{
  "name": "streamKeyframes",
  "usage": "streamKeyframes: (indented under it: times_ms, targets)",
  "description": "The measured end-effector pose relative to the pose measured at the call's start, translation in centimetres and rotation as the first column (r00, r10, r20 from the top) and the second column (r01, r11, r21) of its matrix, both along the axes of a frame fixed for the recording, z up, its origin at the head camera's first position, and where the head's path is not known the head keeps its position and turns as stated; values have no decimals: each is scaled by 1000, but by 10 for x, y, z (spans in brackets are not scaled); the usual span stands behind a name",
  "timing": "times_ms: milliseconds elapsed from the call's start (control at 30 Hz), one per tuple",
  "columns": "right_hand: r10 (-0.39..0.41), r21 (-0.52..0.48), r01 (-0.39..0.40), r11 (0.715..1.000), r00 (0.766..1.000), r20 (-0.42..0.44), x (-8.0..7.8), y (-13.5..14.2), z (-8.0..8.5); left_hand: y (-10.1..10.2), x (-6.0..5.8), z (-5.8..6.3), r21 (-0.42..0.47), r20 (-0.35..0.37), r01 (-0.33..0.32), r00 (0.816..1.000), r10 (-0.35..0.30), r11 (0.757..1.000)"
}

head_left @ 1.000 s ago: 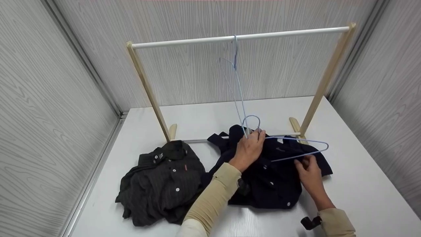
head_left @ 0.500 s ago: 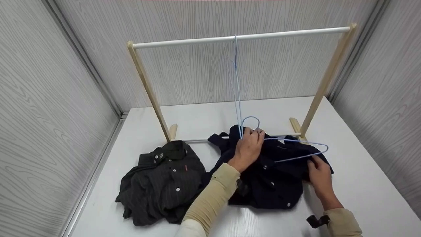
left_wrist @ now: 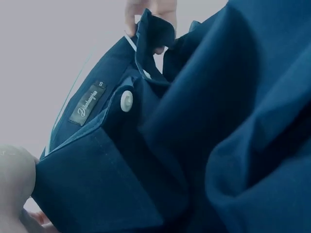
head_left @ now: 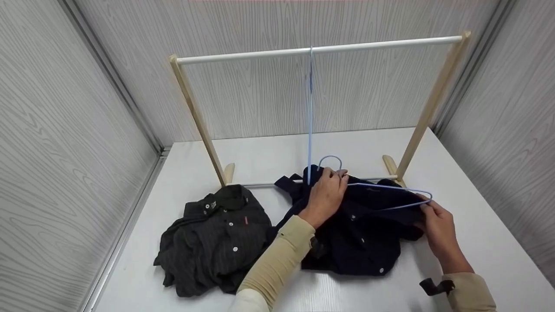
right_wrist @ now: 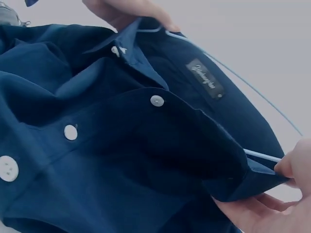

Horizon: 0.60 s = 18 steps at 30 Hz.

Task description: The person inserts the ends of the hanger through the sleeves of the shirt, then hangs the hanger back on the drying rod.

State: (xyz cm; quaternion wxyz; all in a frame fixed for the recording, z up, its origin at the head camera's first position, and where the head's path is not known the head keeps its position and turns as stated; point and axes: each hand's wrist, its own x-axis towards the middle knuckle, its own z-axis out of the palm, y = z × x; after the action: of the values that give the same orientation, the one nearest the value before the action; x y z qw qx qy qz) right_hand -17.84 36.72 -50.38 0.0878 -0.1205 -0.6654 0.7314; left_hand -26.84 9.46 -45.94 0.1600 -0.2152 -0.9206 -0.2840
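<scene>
A navy button-up shirt [head_left: 368, 247] lies bunched on the white table in the head view. My left hand [head_left: 326, 197] grips a light blue wire hanger [head_left: 331, 156] below its hook, together with the shirt's collar area. One hanger end points right. There my right hand [head_left: 441, 225] pinches the shirt's edge, close to the hanger's tip. In the right wrist view, that hand's thumb and fingers hold a collar corner [right_wrist: 266, 180], and hanger wire passes inside the neck opening. A neck label [right_wrist: 204, 77] and white buttons show. The hanger's other end is hidden.
A clothes rack [head_left: 243, 55] with wooden legs stands behind. From its rail hangs another blue wire hanger [head_left: 310, 130], seen edge-on, its lower end close to my left hand. A dark grey shirt [head_left: 208, 251] lies crumpled at the left. Panelled walls enclose the table.
My right hand has moved right along the shirt to the hanger's end, lifting the fabric's edge there. My left hand has stayed nearly still. The hanging hanger has swung round to edge-on.
</scene>
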Motion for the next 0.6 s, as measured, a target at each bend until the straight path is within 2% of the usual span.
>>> streamKeyframes:
  times_ms: [267, 333, 400, 500, 600]
  targets:
    - [-26, 131, 30, 991, 999, -26, 2, 18, 14, -2, 3, 1, -87, -117, 30, 992, -40, 996]
    - [-15, 153, 22, 988, 999, -45, 3, 22, 19, -1, 4, 2, -106, -122, 23, 992, -36, 994]
    - [-2, 218, 17, 976, 998, -68, 2, 24, 22, 0, 5, 2, -120, -117, 20, 992, -34, 993]
    - [-5, 371, 39, 928, 996, -93, 0, 26, 26, 1, 7, 1, -135, -119, 13, 992, -29, 991]
    - [-37, 529, 89, 844, 993, -109, -2, 24, 29, 2, 7, 0, -143, -139, 1, 990, -21, 990]
